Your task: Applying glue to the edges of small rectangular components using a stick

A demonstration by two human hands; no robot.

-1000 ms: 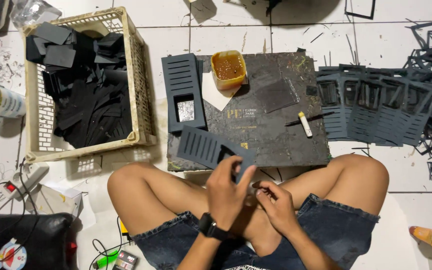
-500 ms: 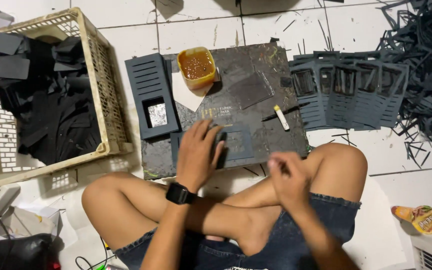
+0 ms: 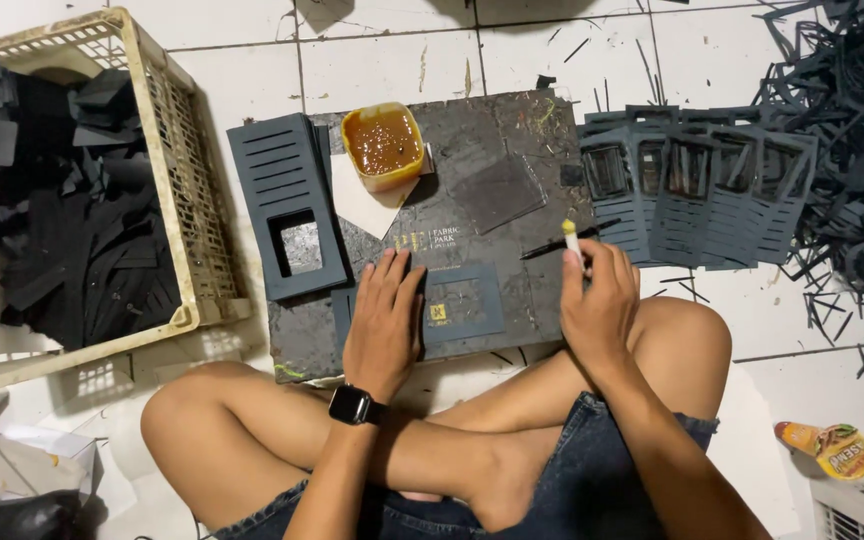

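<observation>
We see two hands over one dark work board (image 3: 512,140) in the middle of the frame. The left hand (image 3: 384,322) lies flat, fingers spread narrow, pressing one dark rectangular frame piece (image 3: 462,305) at the board's lower edge. The right hand (image 3: 600,300), just right of it, pinches one small white stick (image 3: 572,240) upright between its fingertips. One orange tub of glue (image 3: 384,145) stands on the board's upper left part. One slotted dark panel (image 3: 287,205) lies at the board's left edge. At the right we count about five similar panels (image 3: 702,195) overlapping in a row. One cream basket (image 3: 167,170) of black offcuts fills the upper left.
</observation>
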